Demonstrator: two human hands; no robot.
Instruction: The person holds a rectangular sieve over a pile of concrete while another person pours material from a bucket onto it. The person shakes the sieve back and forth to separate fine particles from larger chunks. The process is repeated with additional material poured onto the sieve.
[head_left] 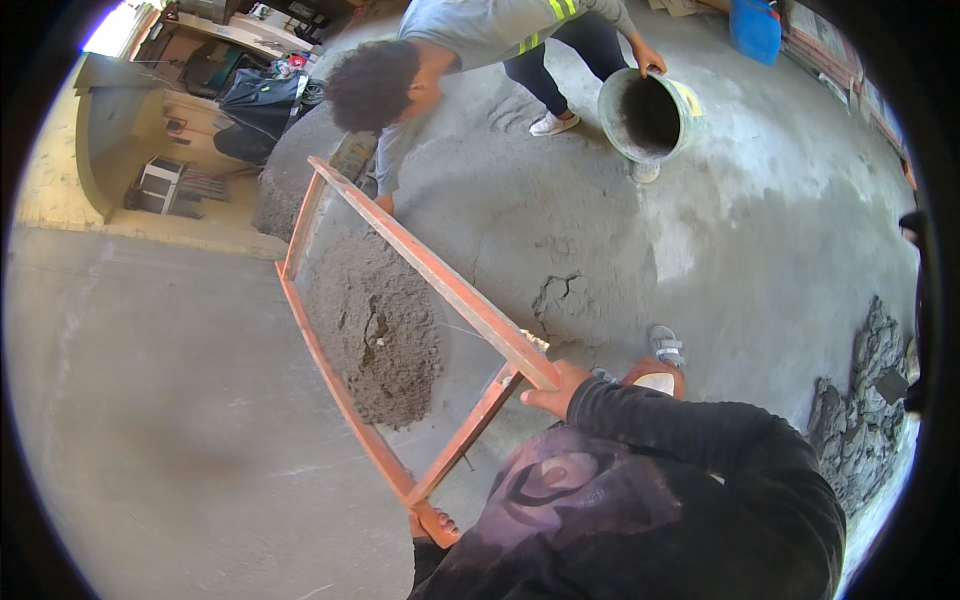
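Observation:
A long sand sieve (450, 283) with a reddish wooden frame slants across the middle, its two side rails ending in handles near me. My right hand (562, 392) is closed round the right handle. Lower down, my left hand (435, 524) grips the left handle, partly hidden by the wood. Inside the frame's outline lies a heap of dark grey sand (385, 335); the mesh is too fine to make out clearly. A co-worker (470, 40) bends over the far end, one hand (385, 203) down at the right rail. The co-worker's other hand tips a bucket (645, 115) by its rim.
Smooth grey concrete floor (160, 370) surrounds us. A clumpy grey pile (860, 410) lies at the right edge. Another sand pile (280, 200) sits beyond the sieve. A blue drum (755, 28) stands far right; a black-covered object (260, 105) is far left. My shoe (667, 345) shows.

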